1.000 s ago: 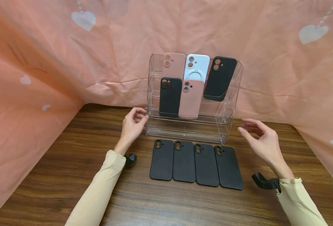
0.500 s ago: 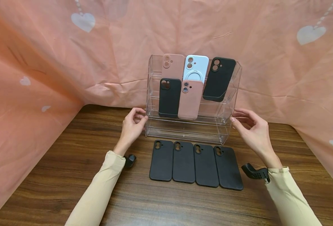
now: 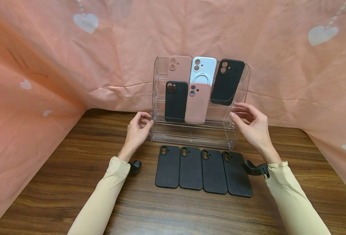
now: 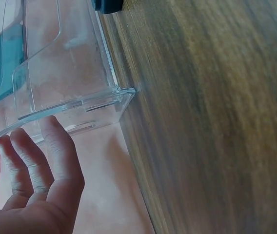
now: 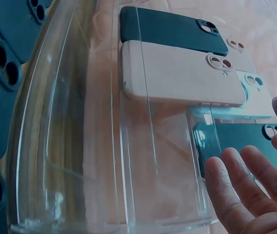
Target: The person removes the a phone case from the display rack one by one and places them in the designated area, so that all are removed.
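A transparent tiered display rack stands on the table. It holds several phone cases: a pink case, a white case with a ring and a tilted black case on the upper level, a dark case and another pink case below. My left hand touches the rack's left side with loosely bent fingers. My right hand, fingers parted and holding nothing, is at the rack's right front, just below the tilted black case. In the right wrist view, its fingertips overlap that black case.
Several black phone cases lie side by side in a row on the wooden table before the rack. A pink cloth with white hearts hangs behind and at both sides. Each wrist wears a black camera band.
My right hand has moved left, from beside the rack past its right edge to in front of it, under the tilted black case. My left hand has stayed at the rack's side.
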Available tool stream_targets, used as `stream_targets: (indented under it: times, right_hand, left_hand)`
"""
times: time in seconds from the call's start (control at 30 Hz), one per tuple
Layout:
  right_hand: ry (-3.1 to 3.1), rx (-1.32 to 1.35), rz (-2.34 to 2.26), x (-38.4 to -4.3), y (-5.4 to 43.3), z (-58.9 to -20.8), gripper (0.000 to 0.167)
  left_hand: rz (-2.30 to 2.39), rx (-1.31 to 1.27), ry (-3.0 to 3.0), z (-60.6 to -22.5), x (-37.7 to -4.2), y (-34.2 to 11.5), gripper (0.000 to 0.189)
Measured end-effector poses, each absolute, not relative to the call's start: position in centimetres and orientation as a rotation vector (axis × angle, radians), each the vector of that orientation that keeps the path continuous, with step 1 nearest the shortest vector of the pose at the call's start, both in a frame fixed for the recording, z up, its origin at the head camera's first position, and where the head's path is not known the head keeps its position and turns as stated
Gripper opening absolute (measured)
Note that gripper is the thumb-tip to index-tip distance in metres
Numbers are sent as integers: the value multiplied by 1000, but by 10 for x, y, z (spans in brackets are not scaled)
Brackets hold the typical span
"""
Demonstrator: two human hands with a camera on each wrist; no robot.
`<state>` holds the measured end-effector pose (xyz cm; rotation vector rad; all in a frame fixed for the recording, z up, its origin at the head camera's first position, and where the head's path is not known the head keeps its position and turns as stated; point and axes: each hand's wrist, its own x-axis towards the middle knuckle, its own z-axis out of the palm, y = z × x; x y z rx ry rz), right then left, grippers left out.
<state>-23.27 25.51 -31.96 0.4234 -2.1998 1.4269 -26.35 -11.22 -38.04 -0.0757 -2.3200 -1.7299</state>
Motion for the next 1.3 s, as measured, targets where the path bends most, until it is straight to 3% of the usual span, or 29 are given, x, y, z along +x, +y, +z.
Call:
stream_targets:
  times: [1.3]
  right_hand:
    - [-2178, 416, 1655, -284, 205, -326, 47]
  left_hand:
    - [-1729, -67, -2326, -381, -263, -112, 20]
